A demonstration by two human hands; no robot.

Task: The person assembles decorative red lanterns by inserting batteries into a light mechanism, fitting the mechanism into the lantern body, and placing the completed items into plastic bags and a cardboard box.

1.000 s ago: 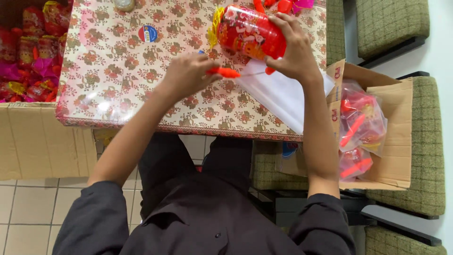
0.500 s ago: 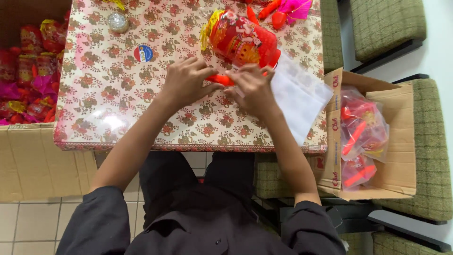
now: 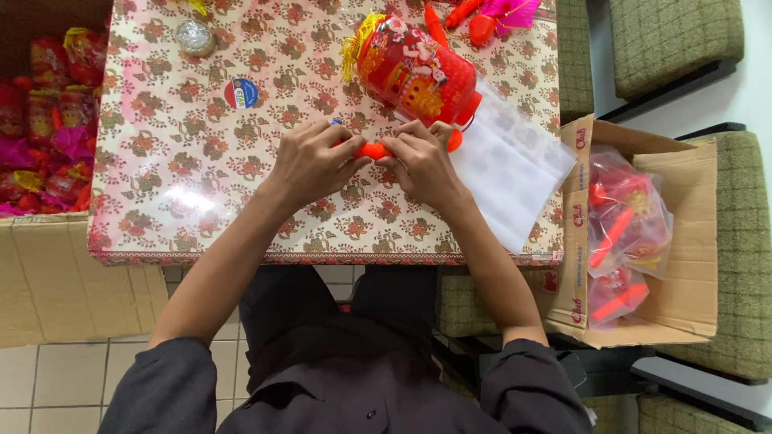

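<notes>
**Handling note: orange plastic rod, two-hand grip**

Floral-print plastic-covered tabletop (image 3: 201, 201) carries the work, w/ tiled floor below and green upholstered chairs (image 3: 675, 40) to the right.

- Left hand (image 3: 310, 165): fingers curled shut on one end of a short orange plastic rod (image 3: 374, 150).
- Right hand (image 3: 422, 161): fingers closed over the other end; only the mid-section of the rod shows between the hands.
- Rod position: low over the tabletop, just in front of a red drum-shaped paper lantern w/ yellow fringe (image 3: 414, 72), which lies on its side. A clear flat plastic bag (image 3: 507, 169) lies just beside the right hand.

Handling (est.): rod looks light, stiff and smooth, so prob. slippery; pinch at both ends as shown. Lantern looks thin-walled and crushable; hold by its rigid end caps, not the printed body.

Surroundings: open cardboard box (image 3: 683, 241) at right holds bagged red items; a second box at left (image 3: 48, 265) holds more lanterns.
</notes>
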